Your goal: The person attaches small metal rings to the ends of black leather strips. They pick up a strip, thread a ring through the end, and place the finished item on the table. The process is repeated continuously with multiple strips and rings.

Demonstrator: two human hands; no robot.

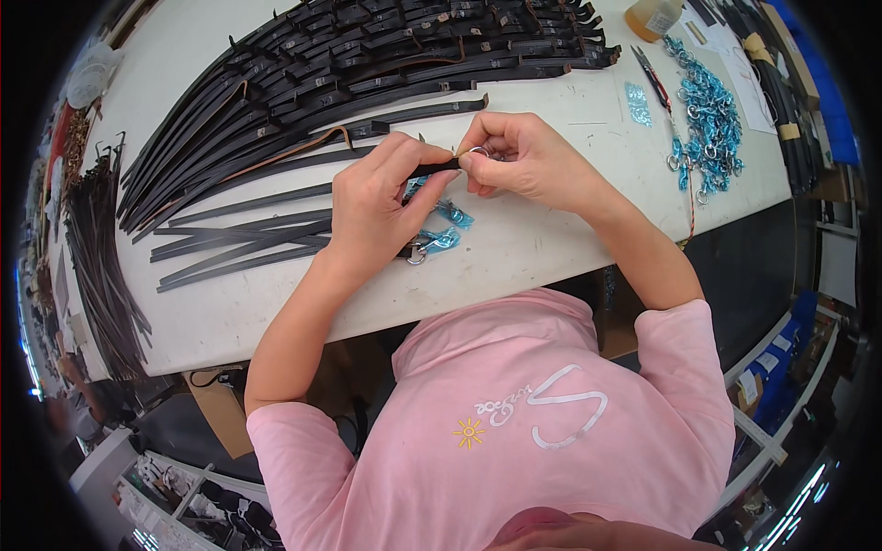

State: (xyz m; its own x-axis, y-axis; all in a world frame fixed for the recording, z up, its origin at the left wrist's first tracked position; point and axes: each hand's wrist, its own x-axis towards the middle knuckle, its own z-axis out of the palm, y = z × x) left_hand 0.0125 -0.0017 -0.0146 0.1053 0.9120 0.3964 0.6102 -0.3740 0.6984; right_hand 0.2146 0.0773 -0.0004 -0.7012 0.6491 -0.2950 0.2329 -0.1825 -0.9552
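Over the front of the white table, my two hands meet. My left hand (372,197) pinches the end of a narrow black strap (434,169) between thumb and fingers. Opposite it, my right hand (528,161) is closed on a silvery metal ring (478,151), held right at the strap's end. Whether the strap passes through the ring, I cannot tell. Beneath my left hand lie several loose black straps (243,248). At their right ends are pieces of blue plastic wrap (441,241) and another metal ring (416,256).
A large spread of black straps (367,69) covers the back of the table (542,234). At the right lie a heap of blue-wrapped metal clasps (712,119) and red-handled cutters (654,78), with an amber-filled container (654,16) behind. More dark straps (99,257) hang over the left edge.
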